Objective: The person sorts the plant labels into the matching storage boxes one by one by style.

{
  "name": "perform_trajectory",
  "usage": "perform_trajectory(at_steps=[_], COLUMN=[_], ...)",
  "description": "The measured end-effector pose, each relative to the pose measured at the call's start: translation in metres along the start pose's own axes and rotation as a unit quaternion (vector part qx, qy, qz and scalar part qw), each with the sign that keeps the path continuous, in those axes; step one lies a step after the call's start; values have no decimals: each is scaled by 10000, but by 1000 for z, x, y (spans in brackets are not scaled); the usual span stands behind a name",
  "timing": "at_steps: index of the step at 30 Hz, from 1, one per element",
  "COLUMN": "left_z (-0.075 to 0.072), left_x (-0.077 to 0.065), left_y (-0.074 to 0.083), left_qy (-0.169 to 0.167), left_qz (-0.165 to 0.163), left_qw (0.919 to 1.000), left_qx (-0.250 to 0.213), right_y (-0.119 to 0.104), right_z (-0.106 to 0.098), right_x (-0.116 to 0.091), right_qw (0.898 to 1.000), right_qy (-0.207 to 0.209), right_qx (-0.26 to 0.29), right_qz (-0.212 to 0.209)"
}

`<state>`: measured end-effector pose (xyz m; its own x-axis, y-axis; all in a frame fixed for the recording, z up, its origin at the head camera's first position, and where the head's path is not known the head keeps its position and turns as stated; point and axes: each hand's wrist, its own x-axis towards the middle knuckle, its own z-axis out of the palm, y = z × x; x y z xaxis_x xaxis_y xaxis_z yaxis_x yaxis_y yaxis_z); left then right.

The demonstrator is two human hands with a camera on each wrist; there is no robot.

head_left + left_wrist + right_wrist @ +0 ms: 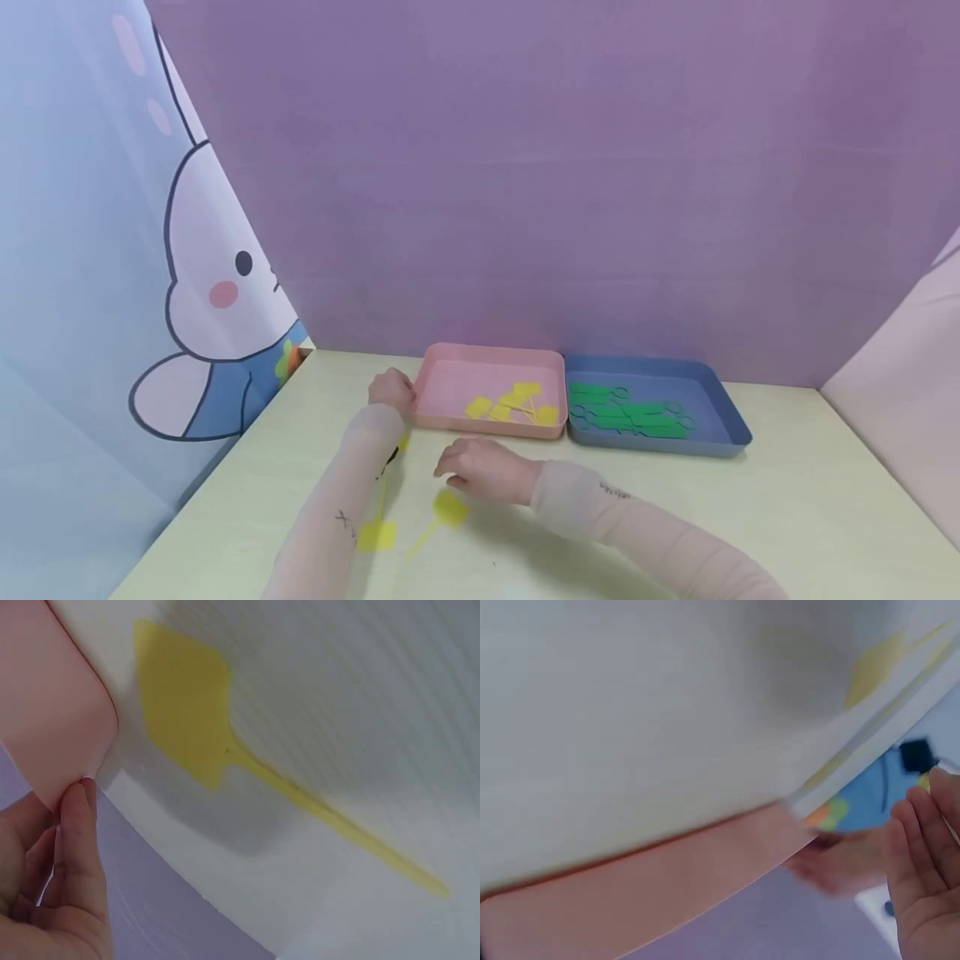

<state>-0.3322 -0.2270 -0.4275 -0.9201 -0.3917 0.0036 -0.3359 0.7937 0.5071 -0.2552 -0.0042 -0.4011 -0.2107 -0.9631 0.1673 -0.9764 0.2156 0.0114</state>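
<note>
My left hand (392,390) is at the left side of a pink tray (491,354); in the left wrist view its thumb and fingers pinch the rim by the tray's corner. My right hand (487,469) hovers in front of that tray, its fingers loosely bent and holding nothing. Below its fingertips lies a yellow piece (450,508) with a flat angular head and thin stem. Another such yellow piece (377,535) lies to the left, beside the left forearm. A further bit of yellow (404,442) is partly hidden by the left sleeve.
Several yellow stemmed pieces (527,389) lie inside the pink tray. Against its right side stands a blue tray (701,387) holding several green pieces (663,421) with ring ends. A purple backdrop (525,183) rises behind the pale table (810,483).
</note>
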Motion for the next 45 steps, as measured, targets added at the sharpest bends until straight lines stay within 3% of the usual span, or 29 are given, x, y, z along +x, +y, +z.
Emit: perform_trajectory(at_steps=[8,16,25,34,45], left_z=[0,-9,-19,-14,-16], left_x=[8,9,12,13,9], left_y=[-1,9,11,1,0], left_qy=[-78,-335,-574,-572,-625], left_qz=[400,943,988,1079,801], left_qw=[9978,9869,9849,9869,9924], left_qx=[519,1269,1299,1049,693], right_y=[-39,-52,-51,-50,-45], right_z=[17,25,29,31,33], right_x=[2,3,0,2,-1], right_qw=[9929,9822,9769,9656,9529], right_qy=[-415,-930,-773,-761,-762], right_qx=[-448,-927,-1310,-1646,-1887], right_qz=[-1018,-1344,-1499,-1866,-2250])
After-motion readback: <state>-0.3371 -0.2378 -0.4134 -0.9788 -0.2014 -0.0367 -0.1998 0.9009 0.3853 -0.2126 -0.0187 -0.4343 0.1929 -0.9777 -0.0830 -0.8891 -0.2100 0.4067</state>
